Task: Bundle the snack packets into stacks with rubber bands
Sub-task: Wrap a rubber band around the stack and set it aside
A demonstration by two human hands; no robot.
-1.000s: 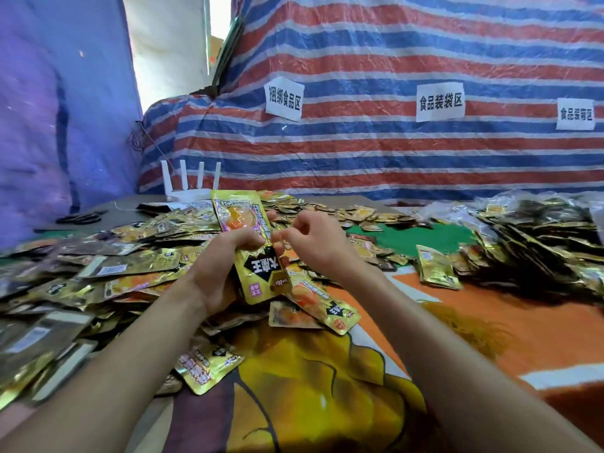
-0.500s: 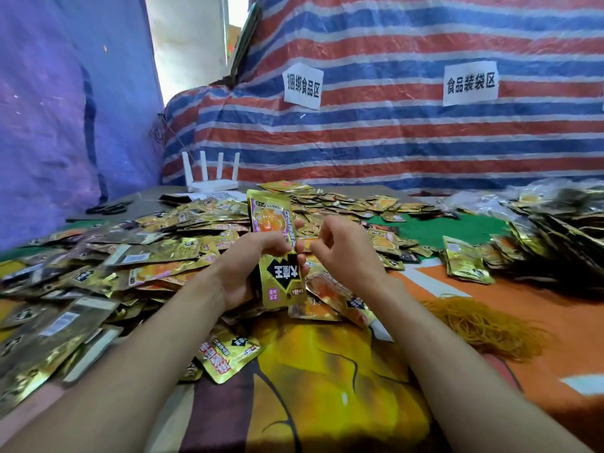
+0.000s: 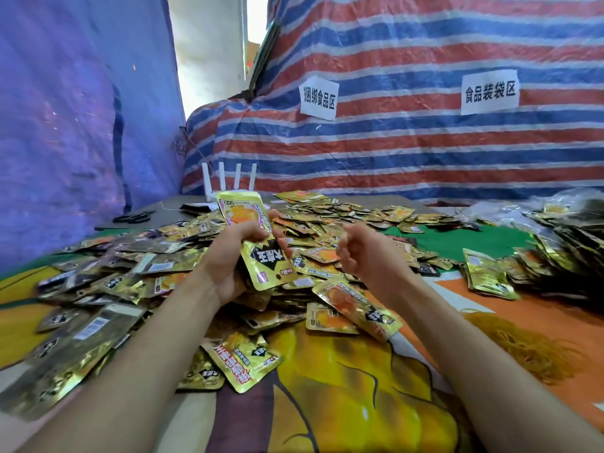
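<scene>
Gold snack packets (image 3: 137, 273) lie heaped loose, overlapping; one stack (image 3: 258, 246) stands upright, slightly tilted, in the left grip (image 3: 232, 256); tan rubber bands (image 3: 523, 348) lie piled at right.
</scene>
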